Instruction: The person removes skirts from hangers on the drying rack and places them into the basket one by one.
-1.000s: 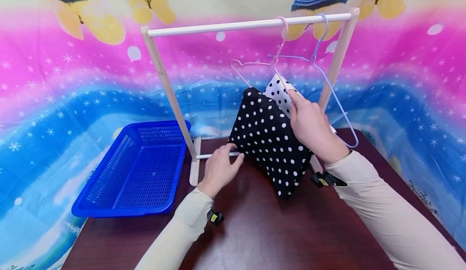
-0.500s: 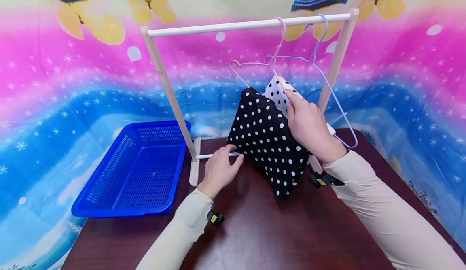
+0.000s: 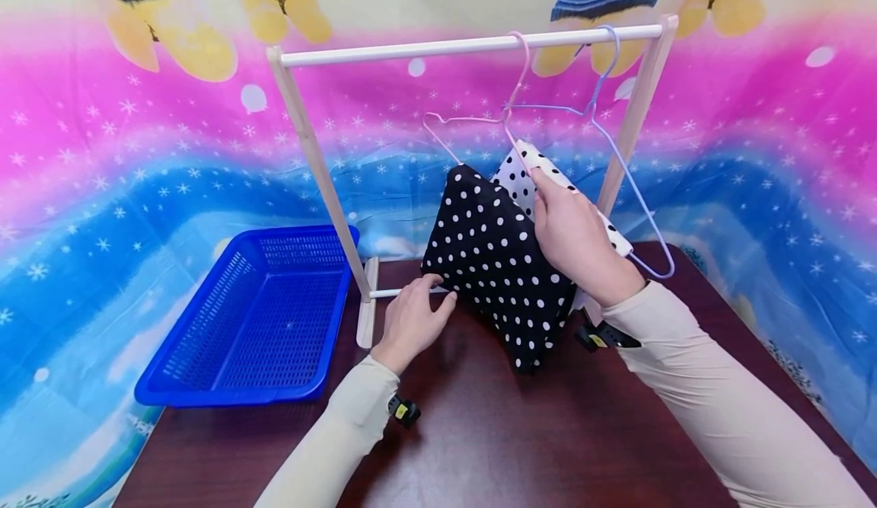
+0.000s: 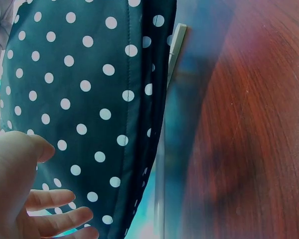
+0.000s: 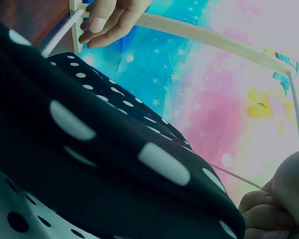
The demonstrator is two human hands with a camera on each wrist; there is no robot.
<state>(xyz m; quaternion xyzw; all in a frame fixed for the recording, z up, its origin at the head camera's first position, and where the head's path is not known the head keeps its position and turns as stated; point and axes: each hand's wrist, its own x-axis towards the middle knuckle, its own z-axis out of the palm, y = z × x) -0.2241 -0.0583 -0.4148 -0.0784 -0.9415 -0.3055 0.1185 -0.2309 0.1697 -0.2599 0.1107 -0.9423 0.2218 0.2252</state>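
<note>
A black cloth with white dots (image 3: 500, 257) hangs on a pink hanger (image 3: 473, 119), whose hook is over the rack's top rail. My right hand (image 3: 578, 238) pinches the right arm of this hanger at the cloth's upper edge; in the right wrist view its curled fingers (image 5: 266, 214) are partly cut off. My left hand (image 3: 414, 314) is beside the cloth's lower left edge, fingers spread and loosely bent, holding nothing. Behind the black cloth, a white cloth with black dots (image 3: 541, 161) hangs from a blue hanger (image 3: 620, 158), partly hidden.
The wooden rack (image 3: 308, 142) stands on the dark red-brown table (image 3: 473, 439). Its white top rail (image 3: 411, 49) runs across the view. Left of the rack is a blue plastic basket (image 3: 147, 394). A patterned curtain (image 3: 171, 150) surrounds the table.
The pink hanger and black cloth have slid a little left along the rail with my right hand. More of the white cloth shows. My left hand has stayed nearly still.
</note>
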